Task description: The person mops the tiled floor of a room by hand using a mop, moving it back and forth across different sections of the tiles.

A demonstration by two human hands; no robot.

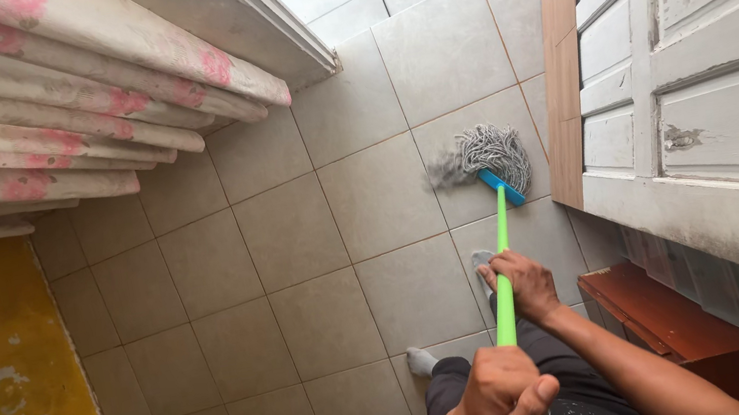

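Observation:
A mop with a grey string head [481, 154], a blue clamp [501, 186] and a bright green handle [500, 234] rests on the beige tiled floor [297, 250], its head next to the edge of a white door. My right hand [524, 284] grips the handle about midway down. My left hand [501, 397] is closed around the handle's upper end, closer to me. Below the hands I see my dark trousers and two feet in light socks [422, 361].
A worn white panelled door [697, 73] stands open on the right, above a reddish-brown wooden ledge [659, 309]. A folded white-and-pink curtain [45, 122] hangs at the upper left. A peeling yellow wall [1, 399] borders the floor's left side.

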